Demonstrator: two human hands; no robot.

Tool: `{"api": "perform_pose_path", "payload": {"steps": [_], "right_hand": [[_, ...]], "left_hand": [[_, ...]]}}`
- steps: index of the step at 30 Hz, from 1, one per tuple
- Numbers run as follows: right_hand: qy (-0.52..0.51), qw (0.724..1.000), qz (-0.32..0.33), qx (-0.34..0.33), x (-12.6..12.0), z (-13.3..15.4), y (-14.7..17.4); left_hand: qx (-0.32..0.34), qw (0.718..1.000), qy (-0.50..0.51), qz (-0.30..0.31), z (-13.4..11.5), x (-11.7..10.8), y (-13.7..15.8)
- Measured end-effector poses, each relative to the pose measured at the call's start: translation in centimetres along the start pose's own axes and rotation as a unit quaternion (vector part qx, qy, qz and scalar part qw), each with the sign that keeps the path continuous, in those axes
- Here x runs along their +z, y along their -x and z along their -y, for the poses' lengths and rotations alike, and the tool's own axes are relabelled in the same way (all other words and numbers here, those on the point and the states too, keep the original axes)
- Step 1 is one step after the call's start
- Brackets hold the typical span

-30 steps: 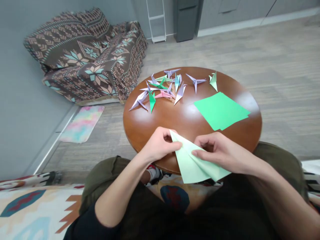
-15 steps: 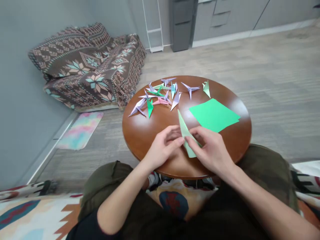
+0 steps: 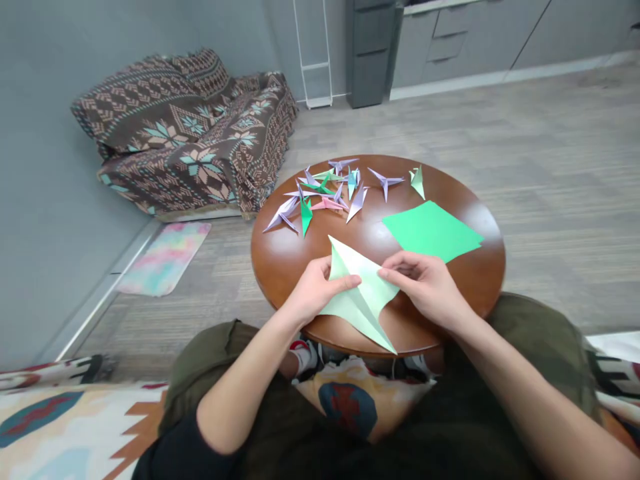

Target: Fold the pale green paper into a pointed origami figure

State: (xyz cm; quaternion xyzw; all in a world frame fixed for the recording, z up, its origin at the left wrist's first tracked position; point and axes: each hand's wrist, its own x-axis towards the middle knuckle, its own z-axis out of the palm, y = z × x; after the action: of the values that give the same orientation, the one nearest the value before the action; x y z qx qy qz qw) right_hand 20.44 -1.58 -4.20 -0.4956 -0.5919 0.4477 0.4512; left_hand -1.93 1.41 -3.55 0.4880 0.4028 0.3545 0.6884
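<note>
A pale green sheet of origami paper (image 3: 367, 293), creased and opened out, is held between my two hands above the near part of the round table. My left hand (image 3: 320, 287) grips its left side, thumb on top and fingers underneath. At the right corner, my right hand (image 3: 425, 280) pinches the paper between thumb and fingers. Just beyond my right hand lie bright green paper sheets (image 3: 433, 230). Several folded paper cranes in purple, green and pink, such as a pink crane (image 3: 329, 204), sit together at the far left of the table.
The round brown table (image 3: 280, 273) stands in front of my knees. A purple crane (image 3: 385, 181) and a light green crane (image 3: 417, 182) lie apart from the group. Beyond are a sofa with a patterned cover (image 3: 200, 147), a pastel mat (image 3: 165, 260) and grey cabinets (image 3: 450, 47).
The pale green paper has gone from a narrow folded shape to spread open. My hands have moved apart, each holding one side. The view has shifted slightly.
</note>
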Motion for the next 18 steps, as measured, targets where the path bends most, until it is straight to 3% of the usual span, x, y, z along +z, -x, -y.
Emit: {"api": "perform_pose_path", "payload": {"steps": [7, 11, 18], "right_hand": [[-0.016, 0.998, -0.068, 0.004, -0.8, -1.3, -0.7], [-0.044, 0.995, -0.089, 0.027, -1.2, -2.3, -1.3], [-0.058, 0.981, -0.185, 0.011, -1.3, -3.2, -2.4]], "left_hand": [[-0.028, 0.993, -0.099, -0.049, -0.7, -1.1, -0.5], [-0.030, 0.993, -0.107, -0.043, -0.7, -2.4, -1.1], [0.064, 0.991, -0.092, -0.076, -0.9, -3.7, -2.5]]}}
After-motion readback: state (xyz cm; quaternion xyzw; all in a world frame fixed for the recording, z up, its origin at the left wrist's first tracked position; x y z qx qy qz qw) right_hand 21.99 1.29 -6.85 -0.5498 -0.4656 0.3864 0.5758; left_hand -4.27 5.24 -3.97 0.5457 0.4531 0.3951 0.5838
